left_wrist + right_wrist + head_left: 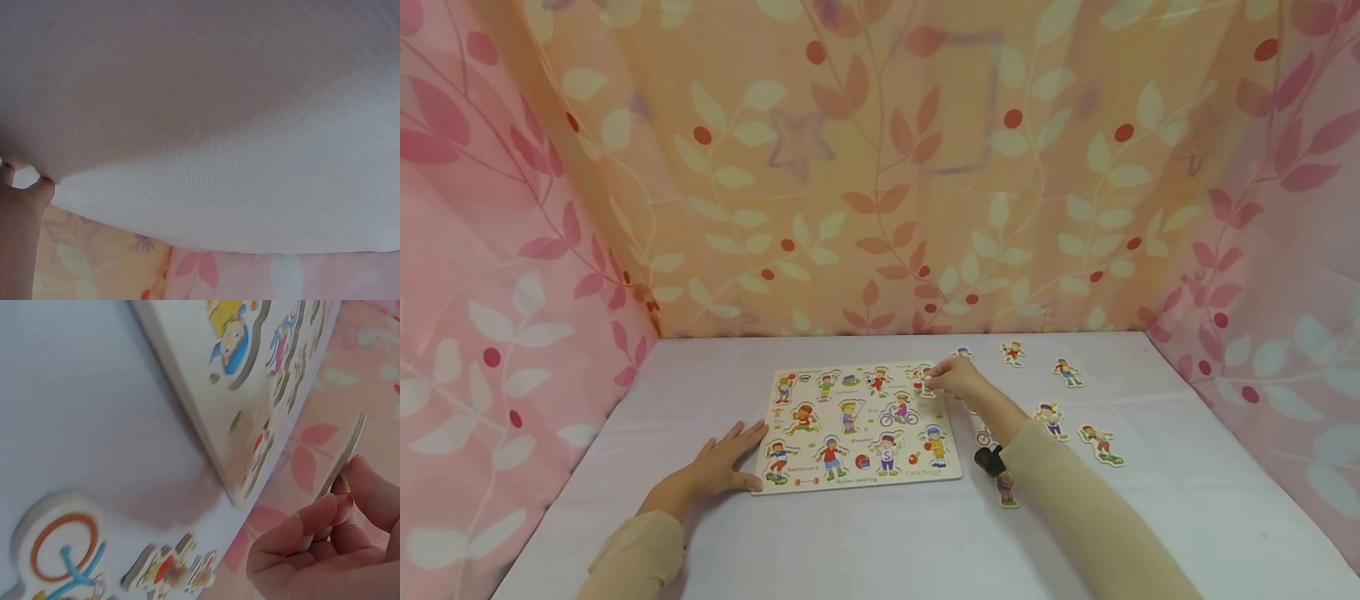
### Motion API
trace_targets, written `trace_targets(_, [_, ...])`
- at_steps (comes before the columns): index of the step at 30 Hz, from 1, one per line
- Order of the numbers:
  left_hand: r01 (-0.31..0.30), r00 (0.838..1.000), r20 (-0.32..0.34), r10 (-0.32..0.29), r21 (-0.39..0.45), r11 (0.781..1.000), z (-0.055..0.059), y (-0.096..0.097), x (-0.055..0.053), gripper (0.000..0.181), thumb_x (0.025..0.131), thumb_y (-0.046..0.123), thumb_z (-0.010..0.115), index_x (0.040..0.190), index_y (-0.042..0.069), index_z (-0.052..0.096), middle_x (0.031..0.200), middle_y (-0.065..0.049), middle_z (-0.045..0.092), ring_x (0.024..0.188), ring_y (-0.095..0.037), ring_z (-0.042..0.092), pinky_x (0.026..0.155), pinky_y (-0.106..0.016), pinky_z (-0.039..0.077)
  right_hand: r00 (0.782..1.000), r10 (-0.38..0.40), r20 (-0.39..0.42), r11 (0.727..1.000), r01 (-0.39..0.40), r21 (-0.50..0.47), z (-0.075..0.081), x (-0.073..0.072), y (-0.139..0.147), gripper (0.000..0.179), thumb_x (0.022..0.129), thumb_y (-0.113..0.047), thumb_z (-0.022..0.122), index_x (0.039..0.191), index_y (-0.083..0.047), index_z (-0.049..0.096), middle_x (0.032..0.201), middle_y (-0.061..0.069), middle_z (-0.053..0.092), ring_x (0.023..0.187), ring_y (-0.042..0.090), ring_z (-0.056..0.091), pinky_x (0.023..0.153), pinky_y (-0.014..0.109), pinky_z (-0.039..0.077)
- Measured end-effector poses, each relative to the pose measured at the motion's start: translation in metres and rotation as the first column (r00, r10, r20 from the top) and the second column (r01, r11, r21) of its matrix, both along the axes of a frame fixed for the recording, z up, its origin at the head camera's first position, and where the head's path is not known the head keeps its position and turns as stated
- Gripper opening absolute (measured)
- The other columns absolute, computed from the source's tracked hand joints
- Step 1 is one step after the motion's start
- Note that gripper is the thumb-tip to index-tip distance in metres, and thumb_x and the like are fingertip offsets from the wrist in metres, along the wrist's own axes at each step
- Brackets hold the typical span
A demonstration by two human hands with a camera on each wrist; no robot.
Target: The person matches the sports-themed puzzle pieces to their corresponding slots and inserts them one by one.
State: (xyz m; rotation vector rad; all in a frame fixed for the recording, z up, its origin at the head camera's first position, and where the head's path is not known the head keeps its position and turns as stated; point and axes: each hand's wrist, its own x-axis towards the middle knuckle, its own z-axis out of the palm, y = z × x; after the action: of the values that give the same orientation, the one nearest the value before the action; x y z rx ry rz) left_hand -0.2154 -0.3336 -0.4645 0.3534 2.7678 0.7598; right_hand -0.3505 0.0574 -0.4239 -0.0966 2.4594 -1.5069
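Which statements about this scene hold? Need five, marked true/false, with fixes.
1. The right hand pinches a puzzle piece. True.
2. The left hand grips a loose piece. False: it touches the left edge of the board, in the head view.
3. Loose pieces lie right of the board in the head view. True.
4. The board stands upright. False: it lies flat on the white surface.
5. Both sleeves are black. False: beige.
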Motion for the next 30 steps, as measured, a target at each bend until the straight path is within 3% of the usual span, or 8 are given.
trace_targets(5, [-0.005, 1.0, 0.0, 0.005, 0.0, 1.0, -0.002, -0.001, 0.001, 0.102, 0.073, 0.044, 0.079, 0.15, -0.001, 0.03, 0.156, -0.024, 0.022, 0.142, -0.051, 0.006, 0.106, -0.072, 0.001, 1.0, -0.027, 0.012, 0.999, 0.026, 0.033, 0.001, 0.0, -0.016, 0.014, 0.087, -0.004, 0.069, 0.097, 0.006, 0.067, 0.081, 0.004, 0.057, 0.066, 0.013, 0.044, 0.054, 0.022, 0.034])
trace_targets(10, [-0.008, 1.0, 0.002, 0.008, -0.004, 1.0, -0.002, -0.001, 0.001, 0.101, 0.073, 0.044, 0.079, 0.15, -0.001, 0.03, 0.156, -0.023, 0.022, 0.142, -0.051, 0.006, 0.106, -0.072, 0.001, 0.998, -0.041, 0.055, 0.999, 0.039, 0.03, 0.002, 0.0, -0.03, 0.016, 0.089, -0.006, 0.068, 0.101, 0.004, 0.066, 0.085, 0.005, 0.056, 0.058, 0.011, 0.037, 0.052, 0.024, 0.031])
trace_targets(14, [-0.015, 1.0, 0.004, 0.015, -0.001, 1.0, -0.002, 0.0, 0.001, 0.101, 0.073, 0.044, 0.079, 0.15, 0.0, 0.03, 0.157, -0.022, 0.022, 0.142, -0.05, 0.006, 0.107, -0.071, 0.001, 0.993, -0.035, 0.11, 0.996, 0.043, -0.08, 0.0, -0.001, -0.039, 0.015, 0.092, -0.003, 0.064, 0.104, 0.006, 0.063, 0.081, 0.004, 0.054, 0.051, 0.008, 0.033, 0.047, 0.022, 0.027])
trace_targets(19, [-0.023, 1.0, 0.012, 0.023, -0.002, 1.0, -0.002, 0.0, 0.001, 0.102, 0.072, 0.043, 0.079, 0.15, 0.001, 0.03, 0.157, -0.021, 0.022, 0.143, -0.049, 0.005, 0.107, -0.071, 0.0, 0.985, -0.01, 0.175, 0.972, 0.05, -0.23, -0.004, -0.004, -0.049, 0.012, 0.092, 0.004, 0.06, 0.104, 0.008, 0.059, 0.071, 0.005, 0.052, 0.041, 0.006, 0.025, 0.042, 0.02, 0.022])
trace_targets(25, [-0.019, 1.0, 0.009, 0.019, -0.003, 1.0, -0.002, 0.0, 0.0, 0.101, 0.073, 0.044, 0.079, 0.151, 0.001, 0.029, 0.157, -0.021, 0.022, 0.143, -0.049, 0.005, 0.107, -0.07, -0.001, 0.988, -0.054, 0.146, 0.987, 0.075, -0.143, -0.007, -0.007, -0.068, 0.012, 0.087, 0.0, 0.069, 0.098, 0.004, 0.065, 0.074, 0.002, 0.056, 0.048, 0.007, 0.031, 0.046, 0.021, 0.027])
trace_targets(30, [-0.011, 1.0, 0.007, 0.011, -0.006, 1.0, -0.003, -0.001, 0.001, 0.1, 0.074, 0.044, 0.078, 0.15, 0.001, 0.03, 0.157, -0.021, 0.022, 0.143, -0.049, 0.005, 0.107, -0.07, -0.001, 0.988, -0.049, 0.149, 0.989, 0.069, -0.131, -0.011, -0.008, -0.086, 0.017, 0.086, -0.002, 0.071, 0.101, 0.004, 0.068, 0.068, 0.0, 0.052, 0.048, 0.008, 0.031, 0.046, 0.022, 0.026])
